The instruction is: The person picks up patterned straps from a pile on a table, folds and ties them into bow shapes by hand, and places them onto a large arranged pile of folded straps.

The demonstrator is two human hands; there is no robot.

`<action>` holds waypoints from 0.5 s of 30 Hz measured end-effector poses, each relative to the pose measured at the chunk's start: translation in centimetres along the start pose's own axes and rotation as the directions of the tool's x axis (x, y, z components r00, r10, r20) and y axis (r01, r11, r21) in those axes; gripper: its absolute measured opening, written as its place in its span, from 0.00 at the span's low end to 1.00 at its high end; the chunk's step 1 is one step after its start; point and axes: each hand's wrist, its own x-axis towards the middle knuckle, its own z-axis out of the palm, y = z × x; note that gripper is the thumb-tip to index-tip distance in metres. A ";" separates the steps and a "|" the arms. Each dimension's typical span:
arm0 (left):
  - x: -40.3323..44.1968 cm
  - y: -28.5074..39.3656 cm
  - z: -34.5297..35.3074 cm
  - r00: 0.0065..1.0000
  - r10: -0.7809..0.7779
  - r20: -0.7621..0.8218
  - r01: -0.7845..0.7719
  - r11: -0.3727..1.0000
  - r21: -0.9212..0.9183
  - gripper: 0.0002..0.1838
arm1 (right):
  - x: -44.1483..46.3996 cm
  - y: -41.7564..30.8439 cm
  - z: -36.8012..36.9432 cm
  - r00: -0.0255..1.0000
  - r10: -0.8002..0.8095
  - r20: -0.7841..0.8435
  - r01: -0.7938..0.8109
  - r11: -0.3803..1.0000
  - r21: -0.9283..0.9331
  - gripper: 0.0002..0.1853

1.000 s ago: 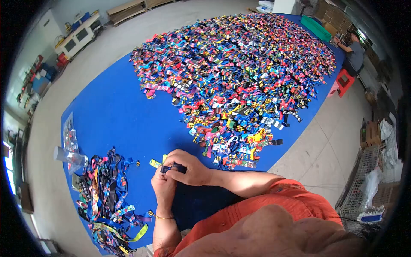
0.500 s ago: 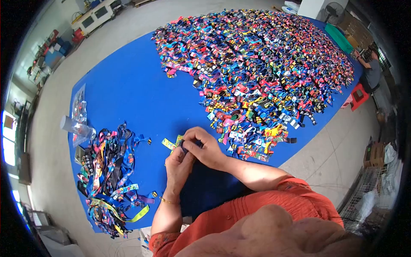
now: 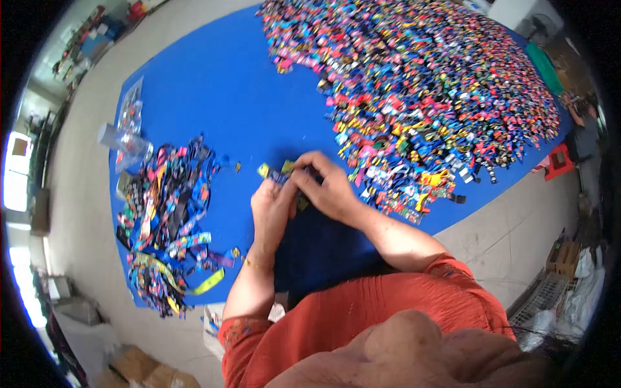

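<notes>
My left hand (image 3: 272, 205) and my right hand (image 3: 328, 192) meet over the blue table (image 3: 204, 84), close in front of my body. Their fingers are closed on a patterned fabric strap (image 3: 264, 170), yellow-green at its ends with a dark part between. My fingers cover much of the strap, so its full shape is hidden. To the left lies a loose heap of long printed straps (image 3: 171, 207). On the right, a large spread of short looped straps (image 3: 414, 110) in many colours reaches nearly to my right forearm.
A clear plastic container (image 3: 132, 145) lies beside the strap heap, near a clear bag (image 3: 129, 107). Another person (image 3: 585, 126) is at the table's far right, beside a red stool (image 3: 557, 161). Cardboard boxes (image 3: 563, 258) and a wire crate (image 3: 543, 289) stand on the floor.
My view has tilted down, so the table and straps appear higher. Both hands remain together on the strap, and a dark part now shows more at the left fingertips.
</notes>
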 end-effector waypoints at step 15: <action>1.5 -2.1 -1.5 1.000 -0.012 0.004 0.013 0.913 -0.409 0.12 | 0.6 1.3 -0.1 0.982 0.131 0.133 -0.180 0.853 0.490 0.16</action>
